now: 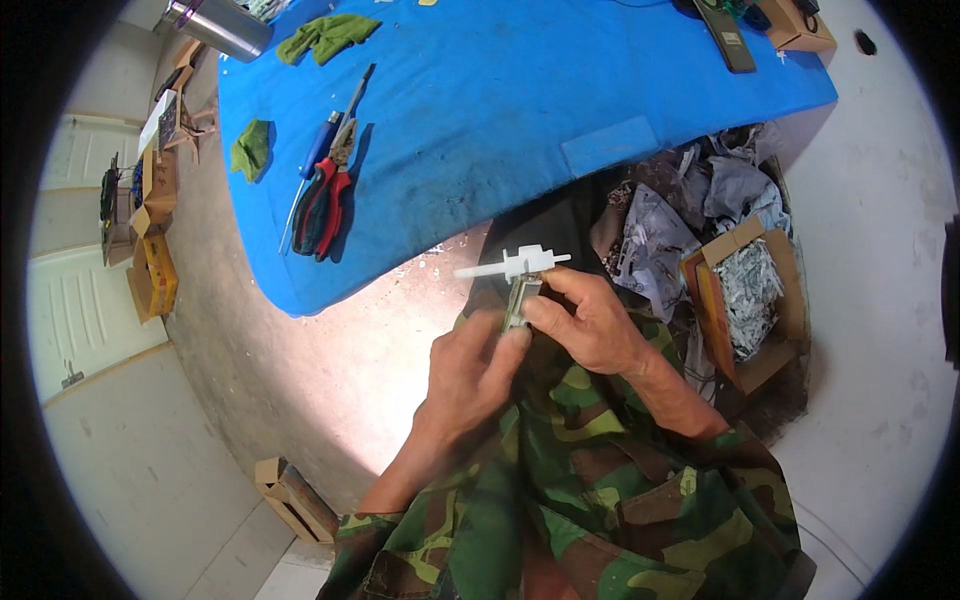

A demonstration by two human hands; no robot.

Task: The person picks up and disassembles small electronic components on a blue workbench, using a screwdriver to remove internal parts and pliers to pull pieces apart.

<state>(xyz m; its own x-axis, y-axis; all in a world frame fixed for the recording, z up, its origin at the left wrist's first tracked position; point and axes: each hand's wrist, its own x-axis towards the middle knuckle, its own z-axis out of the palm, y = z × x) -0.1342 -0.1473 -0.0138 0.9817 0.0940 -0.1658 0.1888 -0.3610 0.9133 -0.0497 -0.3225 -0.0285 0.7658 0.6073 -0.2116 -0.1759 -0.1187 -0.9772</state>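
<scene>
- I saw both hands raised in front of the chest, above the lap in the camouflage jacket (pixel 600 490), with the small assembly held between them just off the near edge of the blue table (pixel 480 110).
- The right hand (pixel 590 325) had its grip closed on the small greenish-grey metal part (pixel 517 305); thumb and forefinger pinched it near the top, where it met the white plastic piece (pixel 515 264).
- The left hand (pixel 470 365) came up from below with its fingers curled shut around the lower end of the same metal part (how much of that end it covered I could not tell, the thumb hid it).
- The relation that mattered, as I judged it: the metal part's long axis ran near upright, from the left hand's grip up toward the table, while the white plastic piece lay crosswise on top, its long thin arm pointing toward the person's left and its short stub toward the right.
- So the white piece lay above both grips, and the right hand's fingertips were the nearer to it, almost touching its underside.
- On the table, well apart from the hands, lay red-handled pliers (pixel 325 195) beside a blue-handled screwdriver (pixel 312 160), and two green cloths (pixel 325 37).
- To the right stood an open cardboard box (pixel 745 300) of scraps.
</scene>
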